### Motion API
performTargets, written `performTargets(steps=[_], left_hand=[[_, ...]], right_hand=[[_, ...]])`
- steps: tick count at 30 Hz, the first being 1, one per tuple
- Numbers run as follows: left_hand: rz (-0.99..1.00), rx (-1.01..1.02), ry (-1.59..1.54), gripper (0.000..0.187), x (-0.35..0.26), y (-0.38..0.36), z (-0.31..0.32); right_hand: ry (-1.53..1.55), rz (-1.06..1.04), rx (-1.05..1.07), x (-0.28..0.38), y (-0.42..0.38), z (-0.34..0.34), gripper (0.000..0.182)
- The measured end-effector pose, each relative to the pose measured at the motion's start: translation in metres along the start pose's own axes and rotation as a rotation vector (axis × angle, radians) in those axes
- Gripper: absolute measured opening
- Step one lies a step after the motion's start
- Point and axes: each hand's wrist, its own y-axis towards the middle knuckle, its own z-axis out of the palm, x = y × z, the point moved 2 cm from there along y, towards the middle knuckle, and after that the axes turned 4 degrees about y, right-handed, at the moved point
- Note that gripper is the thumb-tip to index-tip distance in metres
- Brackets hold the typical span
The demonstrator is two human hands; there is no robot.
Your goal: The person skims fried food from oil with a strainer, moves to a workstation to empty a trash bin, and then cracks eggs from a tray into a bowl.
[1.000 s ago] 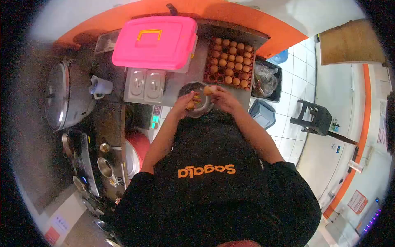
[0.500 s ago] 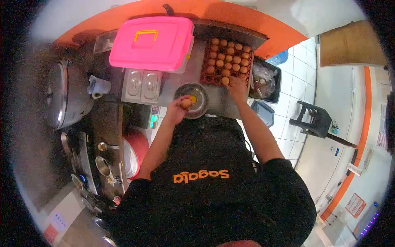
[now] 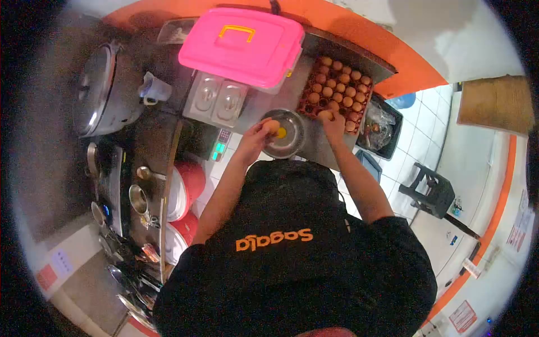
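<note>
My left hand (image 3: 254, 144) is closed around a brown egg (image 3: 272, 126), held over the left side of a round metal bowl (image 3: 294, 147). A yellow yolk (image 3: 281, 133) lies in the bowl. My right hand (image 3: 335, 130) grips another brown egg (image 3: 325, 115) with its fingertips, at the near edge of the egg tray (image 3: 308, 106). Rows of eggs fill most of that reddish tray, with some hollows bare near the front left. Whether the egg in my left hand is cracked, I cannot make out.
A pink lidded box (image 3: 247, 50) stands behind two lidded steel pans (image 3: 229, 104) on the counter. Right of the tray is a black bin (image 3: 387, 143) with plastic bags. A large pot (image 3: 101, 92) and a jug (image 3: 154, 89) stand left; a black stool (image 3: 429, 191) is on the floor.
My right hand has drawn an egg from the tray toward its near edge. My left hand still holds its egg over the bowl. The whole view has shifted and turned slightly.
</note>
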Motion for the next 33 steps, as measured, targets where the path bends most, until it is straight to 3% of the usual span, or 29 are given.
performTargets(steps=[1,2,4,5,7,8,10,12,16,20,22,23,25,27,31,33], left_hand=[[0.006,-0.003,-0.004,0.042,0.0,0.0,0.003],[0.024,0.0,0.124,0.044,-0.002,0.001,0.007],[0.042,0.005,0.249,0.045,-0.003,0.002,0.013],[0.096,-0.016,0.385,0.045,-0.003,0.003,0.014],[0.15,-0.032,0.519,0.044,-0.009,0.001,0.023],[0.176,-0.051,0.693,0.043,-0.019,-0.005,0.035],[0.209,-0.062,0.867,0.042,-0.023,-0.007,0.044],[0.309,-0.082,0.956,0.04,-0.022,-0.007,0.047],[0.271,-0.128,1.152,0.044,-0.031,-0.016,0.054],[0.298,-0.086,1.075,0.043,-0.024,-0.012,0.044],[0.291,-0.087,1.055,0.043,-0.019,-0.012,0.033],[0.304,-0.11,0.994,0.039,-0.014,-0.009,0.023],[0.319,-0.133,0.935,0.035,-0.008,-0.002,0.009],[-0.055,-0.169,0.227,0.027,0.002,0.007,-0.006],[-0.044,-0.208,0.401,0.034,0.017,0.023,-0.031],[0.335,-0.135,1.072,0.035,0.012,0.025,-0.017]], right_hand=[[0.25,0.096,0.13,0.009,-0.007,-0.001,0.043],[0.248,0.091,0.132,0.026,-0.017,-0.007,0.043],[0.572,0.029,0.242,0.072,-0.044,-0.019,0.043],[0.569,0.027,0.241,0.096,-0.057,-0.028,0.043],[0.536,-0.232,0.17,0.141,-0.078,-0.041,0.042],[0.533,-0.232,0.167,0.146,-0.081,-0.037,0.042],[0.267,-0.561,0.234,0.157,-0.087,-0.033,0.041],[0.275,-0.541,0.168,0.153,-0.088,-0.034,0.041],[0.441,-0.396,0.088,0.159,-0.093,-0.04,0.041],[0.306,-0.423,0.209,0.137,-0.088,-0.023,0.039],[0.543,-0.169,0.271,0.124,-0.085,-0.015,0.035],[0.542,-0.168,0.277,0.122,-0.084,-0.013,0.035],[1.037,0.369,0.499,0.113,-0.08,0.0,0.032],[1.118,0.431,0.593,0.103,-0.079,0.007,0.031],[1.141,0.627,0.727,0.087,-0.076,0.025,0.028],[1.101,0.663,0.769,0.065,-0.068,0.043,0.029]])
